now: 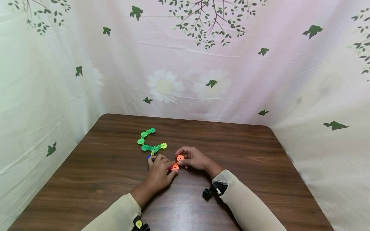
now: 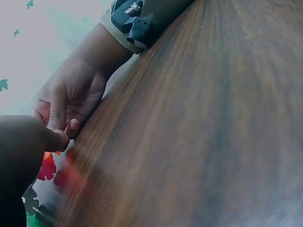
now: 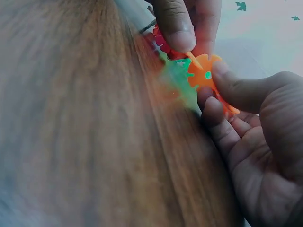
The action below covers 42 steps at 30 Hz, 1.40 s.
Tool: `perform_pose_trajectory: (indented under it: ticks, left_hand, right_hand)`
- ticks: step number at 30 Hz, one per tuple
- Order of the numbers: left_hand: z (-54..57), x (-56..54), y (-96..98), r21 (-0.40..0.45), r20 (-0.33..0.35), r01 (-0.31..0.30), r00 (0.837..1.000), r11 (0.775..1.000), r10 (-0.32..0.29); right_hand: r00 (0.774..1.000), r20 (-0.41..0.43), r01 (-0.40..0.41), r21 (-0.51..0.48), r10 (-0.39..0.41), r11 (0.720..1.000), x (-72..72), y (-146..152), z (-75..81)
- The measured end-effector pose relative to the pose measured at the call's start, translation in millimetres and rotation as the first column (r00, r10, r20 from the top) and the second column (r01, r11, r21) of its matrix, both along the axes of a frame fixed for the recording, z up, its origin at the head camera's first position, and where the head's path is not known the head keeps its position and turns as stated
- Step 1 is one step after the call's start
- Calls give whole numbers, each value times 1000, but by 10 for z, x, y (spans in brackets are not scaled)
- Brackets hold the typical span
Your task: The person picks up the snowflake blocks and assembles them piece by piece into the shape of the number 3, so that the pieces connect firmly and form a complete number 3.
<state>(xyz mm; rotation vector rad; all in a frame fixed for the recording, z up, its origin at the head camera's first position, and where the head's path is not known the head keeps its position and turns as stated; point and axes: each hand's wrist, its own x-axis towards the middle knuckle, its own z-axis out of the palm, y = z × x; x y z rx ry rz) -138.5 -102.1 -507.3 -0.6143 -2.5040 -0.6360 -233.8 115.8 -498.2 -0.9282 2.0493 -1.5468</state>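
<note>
My left hand (image 1: 159, 171) pinches a lower orange interlocking disc (image 1: 175, 166) between thumb and fingers. A red disc (image 2: 47, 168) sits beside it, partly hidden by the fingers. My right hand (image 1: 196, 158) holds an upper orange interlocking disc (image 3: 203, 71) between thumb and fingertips. Both orange discs meet edge to edge at an angle. A chain of green discs (image 1: 140, 141) curves across the table beyond my left hand, with a yellow-green disc (image 1: 163, 145) at one end. By the left fingertips shows a blue disc (image 1: 148, 157), mostly covered.
The brown wooden table (image 1: 231, 144) lies under both hands. A pale curtain (image 1: 185, 64) printed with leaves, birds and flowers hangs behind it and at both sides. Black camera mounts (image 1: 215, 190) sit on the wrists over cream sleeves.
</note>
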Motion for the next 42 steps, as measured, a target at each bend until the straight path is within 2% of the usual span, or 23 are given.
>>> perform_pose_trajectory:
  ticks: [4,9,14,18,21,26,29,33,36,39,40,42]
  left_hand:
    - [0,4,1,12,11,-20,1000,1000,20]
    - [14,-11,-27,75,-2,-55,998,996,55]
    - [40,-85,-135,165,-49,-75,995,983,84]
    - [47,-174,-264,218,-69,-113,989,969,130]
    - [48,-248,-369,243,-23,-162,985,957,172]
    - [70,-344,-553,259,108,-248,968,933,227]
    - [85,-383,-658,248,152,-270,959,930,238]
    - [91,-413,-789,197,203,-274,951,941,235]
    - [97,-426,-883,136,237,-272,943,953,235]
    - [109,-463,-979,100,241,-251,945,963,221]
    - [116,-478,-1013,99,237,-236,949,967,208]
    - [119,-511,-1087,104,236,-203,956,974,174]
  right_hand:
    - [999,-25,47,21,-47,999,5,19,3]
    - [993,-85,90,73,-84,993,-7,47,22]
    - [979,-186,107,100,-87,989,-40,96,44]
    - [980,-177,110,91,-92,990,-65,147,48]
    - [982,-162,115,86,-100,990,-66,164,57]
    - [976,-170,152,79,-137,985,-27,133,52]
    - [957,-211,214,55,-198,975,49,97,38]
    - [901,-282,340,-10,-329,940,205,56,-1]
    - [863,-290,412,-68,-413,909,347,43,-27]
    - [850,-258,446,-113,-460,888,479,30,-34]
    - [851,-245,448,-123,-464,886,511,22,-40]
    - [868,-207,430,-145,-452,891,570,-5,-42]
